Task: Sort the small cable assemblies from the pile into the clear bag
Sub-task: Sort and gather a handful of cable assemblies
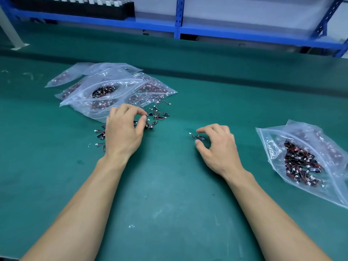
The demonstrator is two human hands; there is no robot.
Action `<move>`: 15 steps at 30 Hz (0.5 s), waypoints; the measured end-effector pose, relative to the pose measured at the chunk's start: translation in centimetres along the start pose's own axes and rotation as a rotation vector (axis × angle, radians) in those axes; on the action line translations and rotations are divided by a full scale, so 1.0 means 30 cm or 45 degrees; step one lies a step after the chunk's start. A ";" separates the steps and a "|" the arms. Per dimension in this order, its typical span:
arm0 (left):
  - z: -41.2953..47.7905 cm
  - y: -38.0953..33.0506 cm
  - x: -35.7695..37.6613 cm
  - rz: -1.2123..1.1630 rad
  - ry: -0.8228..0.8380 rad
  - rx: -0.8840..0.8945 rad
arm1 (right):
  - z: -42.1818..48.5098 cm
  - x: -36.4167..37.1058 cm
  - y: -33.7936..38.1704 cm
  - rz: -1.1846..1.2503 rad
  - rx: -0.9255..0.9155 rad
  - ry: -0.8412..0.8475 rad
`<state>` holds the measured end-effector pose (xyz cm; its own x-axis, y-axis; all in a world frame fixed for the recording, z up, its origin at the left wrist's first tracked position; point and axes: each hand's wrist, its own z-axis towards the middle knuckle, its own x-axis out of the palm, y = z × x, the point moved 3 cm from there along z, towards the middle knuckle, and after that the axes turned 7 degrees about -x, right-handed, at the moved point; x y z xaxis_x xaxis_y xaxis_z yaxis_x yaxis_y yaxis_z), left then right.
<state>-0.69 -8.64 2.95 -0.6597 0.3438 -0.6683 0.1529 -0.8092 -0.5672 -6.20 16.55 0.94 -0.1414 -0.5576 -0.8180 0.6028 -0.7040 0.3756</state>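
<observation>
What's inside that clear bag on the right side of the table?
The clear bag holds a heap of small black-and-red cable assemblies with white connectors. Pieces beneath the heap's top layer are covered.

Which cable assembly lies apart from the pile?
The single assembly between the right hand's thumb and fingers; the rest form the pile by the left hand.

The green counter [169, 204] carries a heap of clear bags [105, 91], a loose cable pile [159, 113], one stray cable [195, 136] and a single bag [301, 157].
</observation>
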 end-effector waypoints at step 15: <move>-0.011 0.017 0.050 0.197 0.262 -0.008 | -0.003 0.007 -0.015 0.081 0.028 0.103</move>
<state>-1.34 -8.40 1.50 -0.4647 0.3061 -0.8309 0.2458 -0.8569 -0.4531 -6.43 16.77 0.55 -0.0388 -0.5649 -0.8243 0.5913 -0.6779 0.4367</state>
